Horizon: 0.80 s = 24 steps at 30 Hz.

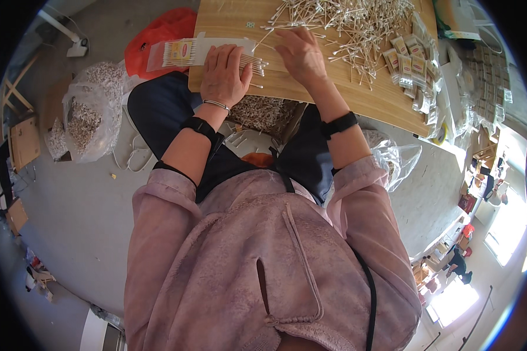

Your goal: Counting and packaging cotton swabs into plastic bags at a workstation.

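So, a neat bundle of cotton swabs (253,62) is pressed flat on the wooden desk (310,88) under the left hand (223,73), palm down with fingers laid loosely together. A clear printed packet (181,52) is seen just left of that hand, partly over the desk edge. The right hand (301,55) is rested at the edge of the big loose swab pile (351,20), fingers spread, nothing visibly pinched. Filled packets (413,64) are stacked to the right.

two hands (223,73) — one wooden table (310,93), one clear packet (181,52), countless cotton swabs (357,23)
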Motion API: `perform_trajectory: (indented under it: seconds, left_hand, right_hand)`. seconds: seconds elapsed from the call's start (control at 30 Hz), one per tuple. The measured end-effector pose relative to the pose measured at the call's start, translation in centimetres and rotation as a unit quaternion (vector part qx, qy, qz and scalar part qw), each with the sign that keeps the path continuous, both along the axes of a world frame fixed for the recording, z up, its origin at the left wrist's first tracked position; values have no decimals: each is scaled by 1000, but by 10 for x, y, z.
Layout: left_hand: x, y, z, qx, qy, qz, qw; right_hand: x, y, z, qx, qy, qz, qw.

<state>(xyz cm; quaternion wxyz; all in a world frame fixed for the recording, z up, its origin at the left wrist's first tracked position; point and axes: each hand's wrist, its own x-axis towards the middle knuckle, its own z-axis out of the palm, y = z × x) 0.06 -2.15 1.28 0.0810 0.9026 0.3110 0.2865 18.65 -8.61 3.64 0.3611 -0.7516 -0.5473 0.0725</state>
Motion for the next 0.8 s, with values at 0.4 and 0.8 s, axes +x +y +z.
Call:
perform_trajectory:
  seconds: [0.4,0.8]
  left_hand:
    - [0,-2,1,-1,-7,5,1000]
    - [-2,-1,-7,16,27,1,1000]
  right_hand:
    - [-18,20,-16,-22,-161,26,986]
    - [-12,18,-16,21,-129,-76,988]
